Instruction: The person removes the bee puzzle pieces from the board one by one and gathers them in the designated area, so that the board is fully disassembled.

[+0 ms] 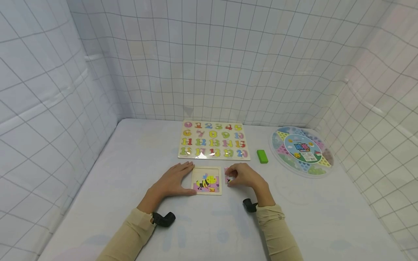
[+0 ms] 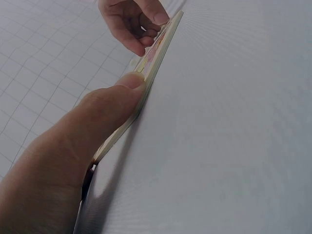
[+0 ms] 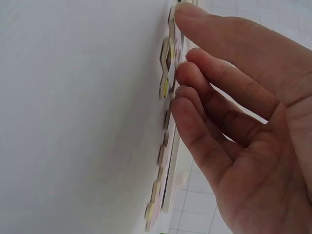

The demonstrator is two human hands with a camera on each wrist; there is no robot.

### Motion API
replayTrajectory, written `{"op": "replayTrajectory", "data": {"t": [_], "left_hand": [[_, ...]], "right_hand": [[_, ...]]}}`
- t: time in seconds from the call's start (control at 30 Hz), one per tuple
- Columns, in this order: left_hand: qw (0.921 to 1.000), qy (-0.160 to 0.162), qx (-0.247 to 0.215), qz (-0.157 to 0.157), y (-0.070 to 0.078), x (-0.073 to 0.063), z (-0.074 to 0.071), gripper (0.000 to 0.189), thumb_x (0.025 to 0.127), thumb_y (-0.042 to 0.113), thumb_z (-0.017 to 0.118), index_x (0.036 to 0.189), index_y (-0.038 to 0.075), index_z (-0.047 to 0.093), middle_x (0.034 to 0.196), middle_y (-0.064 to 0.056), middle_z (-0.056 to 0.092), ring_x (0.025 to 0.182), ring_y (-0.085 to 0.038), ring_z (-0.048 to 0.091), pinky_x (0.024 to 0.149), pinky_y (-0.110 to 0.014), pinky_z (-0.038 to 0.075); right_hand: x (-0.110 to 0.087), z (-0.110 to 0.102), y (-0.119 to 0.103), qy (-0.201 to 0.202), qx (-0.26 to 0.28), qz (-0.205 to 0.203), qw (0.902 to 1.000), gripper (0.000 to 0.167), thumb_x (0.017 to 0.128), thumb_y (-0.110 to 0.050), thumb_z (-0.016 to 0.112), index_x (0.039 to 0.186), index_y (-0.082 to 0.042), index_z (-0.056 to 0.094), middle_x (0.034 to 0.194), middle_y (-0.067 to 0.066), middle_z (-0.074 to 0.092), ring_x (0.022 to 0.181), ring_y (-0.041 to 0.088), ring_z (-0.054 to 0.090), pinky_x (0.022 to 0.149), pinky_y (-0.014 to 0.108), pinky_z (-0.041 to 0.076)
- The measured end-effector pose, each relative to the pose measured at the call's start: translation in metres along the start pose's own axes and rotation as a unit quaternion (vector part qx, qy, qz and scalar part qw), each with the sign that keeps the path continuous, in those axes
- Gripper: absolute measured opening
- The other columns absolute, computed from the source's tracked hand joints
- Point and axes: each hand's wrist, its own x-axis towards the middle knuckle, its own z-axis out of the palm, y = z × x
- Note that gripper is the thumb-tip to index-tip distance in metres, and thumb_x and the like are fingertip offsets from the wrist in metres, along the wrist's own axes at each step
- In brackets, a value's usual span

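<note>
A small square jigsaw puzzle [image 1: 207, 180] in a pale wooden frame lies on the table, with a yellow and black bee on pink and a bare patch in its upper part. My left hand [image 1: 172, 182] rests along its left side, thumb and fingers spread, the thumb [image 2: 131, 80] on the frame's near edge. Just right of the frame, my right hand [image 1: 243, 175] pinches a loose puzzle piece [image 1: 226, 180] between thumb and curled fingers. In the right wrist view, more puzzle pieces [image 3: 155, 195] lie flat beside the fingertips. The hand partly hides them from above.
Behind the frame lies a number puzzle board [image 1: 213, 140]. A green block [image 1: 262, 156] sits to the right of it. Farther right is a round game board [image 1: 302, 151] with a colourful label. White gridded curtains [image 1: 209, 61] stand behind and on both sides.
</note>
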Motion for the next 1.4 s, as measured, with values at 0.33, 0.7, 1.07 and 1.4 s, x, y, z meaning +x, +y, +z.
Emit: {"op": "replayTrajectory", "data": {"t": [0.33,0.7,1.07,1.4], "left_hand": [[0.9999,-0.009,0.002,-0.006,0.0,0.0,0.0,0.105,0.073,0.073,0.064,0.151,0.01,0.035,0.159,-0.008,0.033,0.148,-0.028,0.029,0.122,-0.05,0.023],[1.0,-0.007,0.003,-0.002,-0.001,0.0,0.001,0.104,0.073,0.073,0.064,0.151,0.011,0.035,0.159,-0.007,0.033,0.148,-0.027,0.029,0.122,-0.05,0.024],[0.9999,-0.01,-0.005,-0.011,-0.001,0.001,0.004,0.104,0.073,0.075,0.063,0.152,0.013,0.035,0.159,-0.006,0.033,0.149,-0.027,0.028,0.122,-0.05,0.023],[0.9997,-0.015,-0.006,-0.019,0.001,-0.001,-0.001,0.104,0.073,0.074,0.064,0.152,0.013,0.035,0.16,-0.007,0.032,0.148,-0.03,0.028,0.122,-0.051,0.024]], "right_hand": [[0.01,0.006,-0.023,-0.014,-0.004,-0.004,0.9999,0.038,0.071,-0.014,0.087,0.105,-0.007,0.072,0.088,-0.001,0.065,0.081,0.013,0.056,0.072,0.024,0.052],[0.026,0.022,-0.049,-0.052,-0.007,-0.034,0.998,0.04,0.074,-0.014,0.085,0.11,-0.005,0.071,0.088,-0.001,0.065,0.08,0.012,0.057,0.072,0.023,0.052],[0.029,0.028,-0.058,-0.057,-0.028,-0.006,0.998,0.035,0.073,-0.014,0.085,0.103,-0.008,0.069,0.089,0.0,0.065,0.08,0.013,0.056,0.073,0.025,0.051],[0.03,0.029,-0.062,-0.058,-0.024,-0.003,0.998,0.033,0.073,-0.013,0.085,0.102,-0.008,0.069,0.089,-0.001,0.065,0.08,0.013,0.057,0.074,0.026,0.052]]}}
